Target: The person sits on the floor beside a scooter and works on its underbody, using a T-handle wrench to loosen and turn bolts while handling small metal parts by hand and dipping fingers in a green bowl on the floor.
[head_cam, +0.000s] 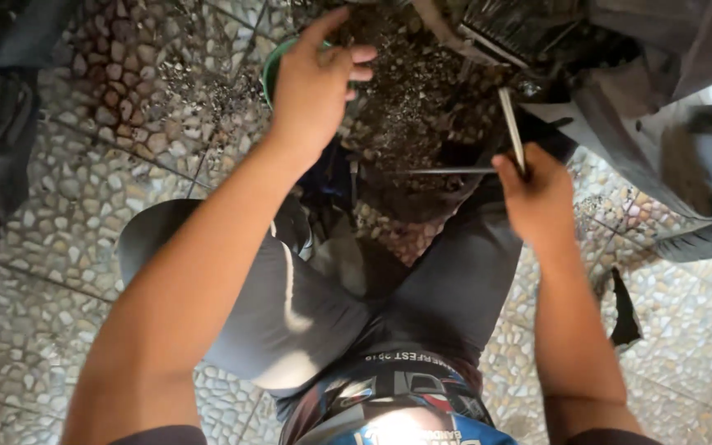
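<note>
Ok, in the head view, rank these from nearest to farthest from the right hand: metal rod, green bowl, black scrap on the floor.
1. Metal rod: held in the right hand, sticking up from it.
2. Black scrap: on the pebble floor, below and right of the hand.
3. Green bowl: far left, under the left hand.

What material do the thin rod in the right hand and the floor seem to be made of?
Rod: probably metal, a thin, straight, pale grey bar with a dull shine, held in the right hand. Floor: looks like tiles of small rounded pebbles set in cement; straight joint lines cross it and the surface is slightly glossy.
</note>
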